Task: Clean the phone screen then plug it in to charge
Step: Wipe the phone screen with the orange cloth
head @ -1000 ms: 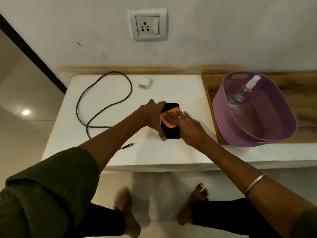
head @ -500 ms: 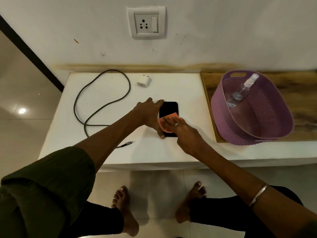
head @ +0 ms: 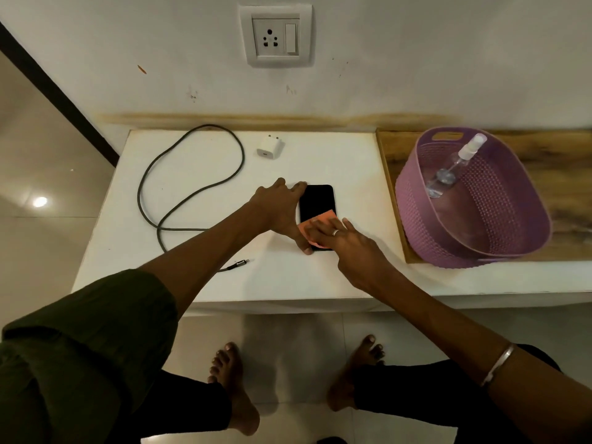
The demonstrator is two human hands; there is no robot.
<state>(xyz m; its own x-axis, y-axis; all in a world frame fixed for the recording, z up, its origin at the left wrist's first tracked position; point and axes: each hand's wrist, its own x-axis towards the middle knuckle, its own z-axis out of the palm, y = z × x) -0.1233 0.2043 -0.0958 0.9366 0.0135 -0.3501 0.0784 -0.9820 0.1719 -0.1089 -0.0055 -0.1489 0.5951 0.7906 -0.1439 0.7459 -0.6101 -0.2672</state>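
A black phone (head: 316, 200) lies flat, screen up, on the white counter (head: 336, 168). My left hand (head: 278, 209) grips its left edge, thumb at the near corner. My right hand (head: 344, 240) presses an orange cloth (head: 315, 223) flat on the near half of the screen. A dark charging cable (head: 179, 184) loops at the left, its plug end (head: 238, 263) near the front edge. A white charger adapter (head: 269, 147) sits at the back. The wall socket (head: 276, 36) is above it.
A purple woven basket (head: 499, 219) stands on a wooden board (head: 563, 161) at the right, with a clear spray bottle (head: 455, 166) leaning inside. My bare feet stand on the tiled floor below the counter's front edge.
My right hand has drawn the orange cloth down the screen toward me, uncovering the far half of the phone. My left hand has kept its hold on the phone's edge.
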